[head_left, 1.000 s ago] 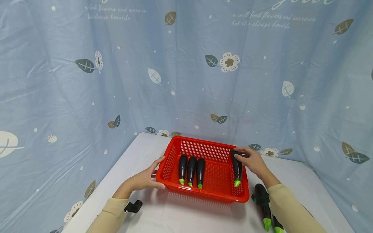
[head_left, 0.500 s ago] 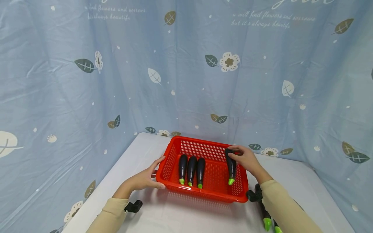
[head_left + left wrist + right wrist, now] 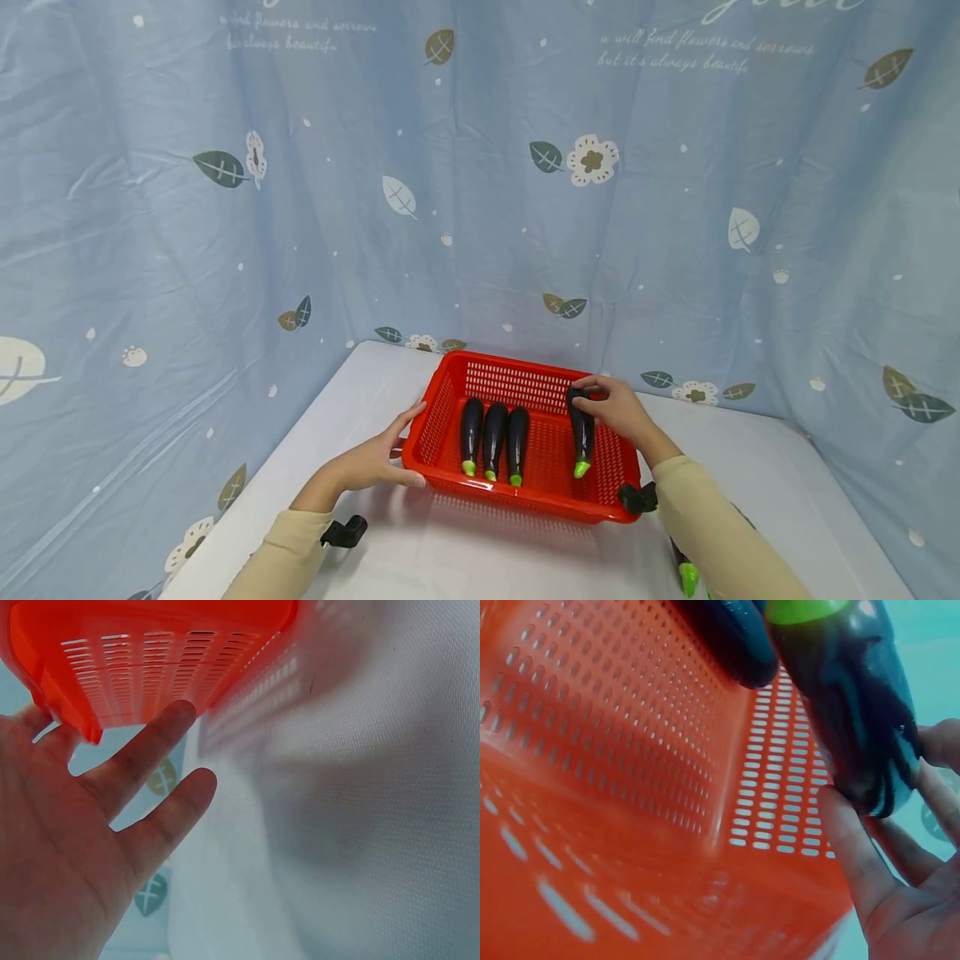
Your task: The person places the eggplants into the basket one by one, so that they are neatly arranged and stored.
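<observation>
Three eggplants (image 3: 493, 440) lie abreast — inside the basket (image 3: 517, 382).

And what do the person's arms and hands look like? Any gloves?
No gloves on the left hand or right hand, and I can see no rings on the fingers. The left sleeve and right sleeve are plain beige. A small black gadget sticks out by the left one, and a similar gadget by the right.

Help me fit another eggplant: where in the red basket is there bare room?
Bare basket floor lies between the row of three eggplants and the eggplant in the right hand, and from there to the basket's right wall. The row itself is crowded.
</observation>
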`<state>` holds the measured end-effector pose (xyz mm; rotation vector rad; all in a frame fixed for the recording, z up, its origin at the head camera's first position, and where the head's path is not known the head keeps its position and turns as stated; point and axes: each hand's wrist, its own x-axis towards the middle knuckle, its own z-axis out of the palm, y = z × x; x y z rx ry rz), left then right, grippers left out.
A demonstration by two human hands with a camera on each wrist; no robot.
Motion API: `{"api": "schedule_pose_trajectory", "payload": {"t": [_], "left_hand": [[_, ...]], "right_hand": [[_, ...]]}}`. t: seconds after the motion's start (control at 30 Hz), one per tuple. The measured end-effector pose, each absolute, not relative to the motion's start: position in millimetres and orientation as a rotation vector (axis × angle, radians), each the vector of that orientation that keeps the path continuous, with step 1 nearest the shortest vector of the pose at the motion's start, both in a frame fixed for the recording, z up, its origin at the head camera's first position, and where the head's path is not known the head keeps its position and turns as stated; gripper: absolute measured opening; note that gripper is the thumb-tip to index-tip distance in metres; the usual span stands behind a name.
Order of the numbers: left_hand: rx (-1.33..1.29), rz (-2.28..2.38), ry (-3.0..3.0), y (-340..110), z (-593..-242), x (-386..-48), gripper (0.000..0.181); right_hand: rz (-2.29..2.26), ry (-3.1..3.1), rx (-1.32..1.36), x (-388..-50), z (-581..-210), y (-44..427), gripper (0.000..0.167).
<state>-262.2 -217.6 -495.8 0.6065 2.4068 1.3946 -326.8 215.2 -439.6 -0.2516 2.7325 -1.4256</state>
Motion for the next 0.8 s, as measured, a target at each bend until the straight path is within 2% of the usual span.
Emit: {"api": "schedule_pose_trajectory", "payload": {"t": [0.8], "left_hand": [[0.625,1.378,2.415,-216,-492,-261,0.118]], "right_hand": [[-1.228,2.753,-0.192,-339,-456,173,0.025]]}}
